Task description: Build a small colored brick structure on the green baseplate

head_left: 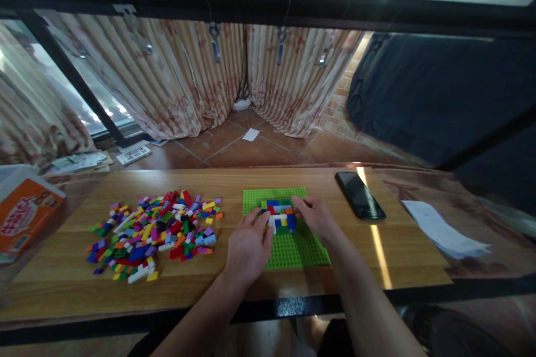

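A low structure of building bricks [282, 216] in blue, white, red, yellow and other colours stands on a green baseplate [297, 254]. My left hand [250, 242] is closed at its left side, with thumb and fingers bent against the bricks near a white one. At the upper right corner of the structure, my right hand [316, 216] has its fingers pinched together. Whatever lies between those right fingertips is hidden or too small to make out.
A loose pile of bricks [161, 234] in many colours spreads over the left of the wooden table [226, 178]. To the right lie a black phone [360, 195] and white papers [444, 228]. An orange and white box [27, 215] stands at the far left.
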`<state>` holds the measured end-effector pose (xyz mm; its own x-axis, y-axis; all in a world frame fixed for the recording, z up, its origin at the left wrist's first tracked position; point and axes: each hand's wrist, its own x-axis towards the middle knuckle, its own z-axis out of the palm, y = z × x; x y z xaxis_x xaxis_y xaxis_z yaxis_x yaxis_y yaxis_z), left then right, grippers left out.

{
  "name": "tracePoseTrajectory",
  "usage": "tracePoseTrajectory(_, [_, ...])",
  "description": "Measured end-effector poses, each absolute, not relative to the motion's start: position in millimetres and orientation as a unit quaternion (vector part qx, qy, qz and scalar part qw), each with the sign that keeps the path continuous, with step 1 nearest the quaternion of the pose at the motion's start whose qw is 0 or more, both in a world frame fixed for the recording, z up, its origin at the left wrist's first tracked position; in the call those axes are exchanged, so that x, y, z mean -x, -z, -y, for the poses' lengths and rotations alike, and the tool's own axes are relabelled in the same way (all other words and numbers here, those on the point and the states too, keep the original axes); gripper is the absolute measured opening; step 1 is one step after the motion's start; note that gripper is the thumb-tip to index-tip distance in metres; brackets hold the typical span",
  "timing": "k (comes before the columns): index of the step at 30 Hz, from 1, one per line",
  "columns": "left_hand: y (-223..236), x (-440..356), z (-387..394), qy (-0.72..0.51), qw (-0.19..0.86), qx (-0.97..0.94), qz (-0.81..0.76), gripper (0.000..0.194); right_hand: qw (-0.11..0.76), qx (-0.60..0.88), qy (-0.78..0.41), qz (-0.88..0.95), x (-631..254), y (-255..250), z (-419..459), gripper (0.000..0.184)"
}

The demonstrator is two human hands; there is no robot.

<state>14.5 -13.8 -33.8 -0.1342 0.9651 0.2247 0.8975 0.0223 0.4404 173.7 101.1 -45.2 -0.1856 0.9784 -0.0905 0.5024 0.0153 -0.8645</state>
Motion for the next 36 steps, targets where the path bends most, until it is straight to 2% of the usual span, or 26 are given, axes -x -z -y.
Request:
tracePoseTrajectory(5, [29.8, 2.3, 8.1, -0.351, 0.147, -0.587, -0.714, 0.033, 0.345, 0.587, -0.386, 0.623, -170.6, 38.0, -104.2, 0.047])
tracePoseTrajectory(9, [28.7, 11.3, 6.1, -0.437, 0.149, -0.552, -0.694, 0.026, 0.389, 0.582, -0.352, 0.622, -163.1, 21.2, -95.1, 0.044])
tracePoseTrajectory(12, [27.9, 8.5, 7.8, -0.469, 0.16, -0.552, -0.67, 0.021, 0.39, 0.574, -0.318, 0.646, -154.4, 11.0, -82.5, 0.044])
tracePoseTrajectory(19, [25.2, 2.6, 10.9, -0.432, 0.17, -0.589, -0.661, 0.021, 0.36, 0.483, -0.244, 0.76, -138.4, 11.3, -61.4, 0.038])
tracePoseTrajectory(25, [25.3, 17.8, 10.4, -0.438, 0.15, -0.568, -0.681, 0.022, 0.347, 0.44, -0.227, 0.797, -132.2, 16.8, -58.3, 0.033])
tracePoseTrajectory(36, [15.8, 59.1, 13.4, -0.449, 0.128, -0.509, -0.723, 0.019, 0.322, 0.414, -0.223, 0.821, -115.4, 13.5, -48.0, 0.035])
